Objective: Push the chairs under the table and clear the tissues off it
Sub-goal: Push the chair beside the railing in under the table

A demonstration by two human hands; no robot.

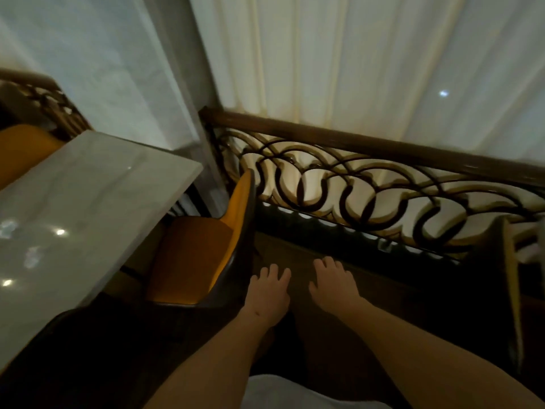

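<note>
Pale curtains (339, 54) hang down the whole far side of the room, and below them runs a dark wooden railing (368, 137) filled with looping scrollwork, well ahead of both hands. Dim light makes the floor and lower corners hard to read.

Both arms reach forward and down over dark wooden flooring (295, 255). The left hand (269, 290) hangs palm down with its fingers loosely spread and slightly bent, gripping nothing. The right hand (333, 283), just beside it, is the same: fingers relaxed and apart, nothing in its grasp.

Just to the left of the left hand stands a chair (194, 255) with an orange seat and a dark curved back. The edge of that back lies very close to the left hand's fingers, though whether they touch cannot be made out. The front of its seat sits partly beneath the corner of the table (88, 196), a pale glossy marble-like top further to the left of the hands, catching small spots of reflected light. Beyond the table's far edge, well away from both hands, a second orange chair (23, 149) shows. Far to the right of the right hand, the dark back of another chair (507, 276) rises at the frame's edge.
</note>
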